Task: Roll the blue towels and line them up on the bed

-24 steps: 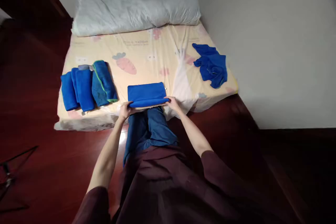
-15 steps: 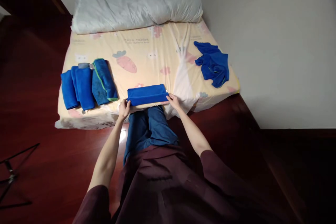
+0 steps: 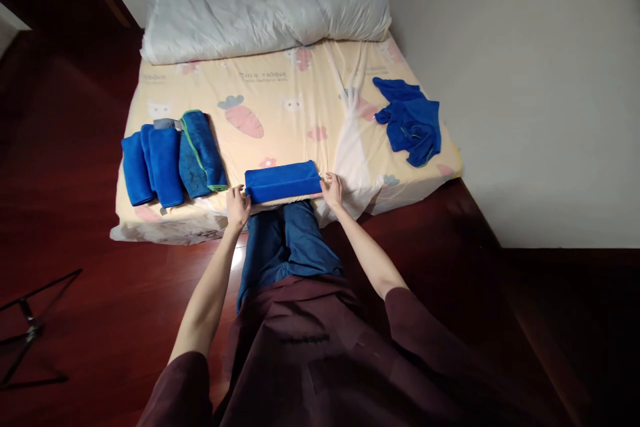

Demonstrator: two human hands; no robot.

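Observation:
A blue towel (image 3: 283,182), folded into a long narrow strip, lies near the front edge of the bed. At its left end, my left hand (image 3: 239,207) grips the near corner with thumb and fingers. My right hand (image 3: 332,191) has its bent fingers on the opposite short end. Just what the fingertips pinch is partly hidden. Left of the strip, folded blue towels (image 3: 165,167) lie side by side, and a rolled blue towel with green edging (image 3: 204,150) is beside them. A crumpled blue cloth (image 3: 411,123) rests at the right.
The bed (image 3: 295,117) has a yellow sheet printed with carrots and rabbits. A thick pale grey quilt (image 3: 265,3) is piled at the back. A white wall (image 3: 525,100) rises on the right. Dark tripod legs (image 3: 33,332) stand on the red-brown floor (image 3: 120,307) at left.
Both hands have shifted their fingers slightly at the ends of the folded towel, the right fingers now more raised. The whole view has moved a little; the other cloths lie as before.

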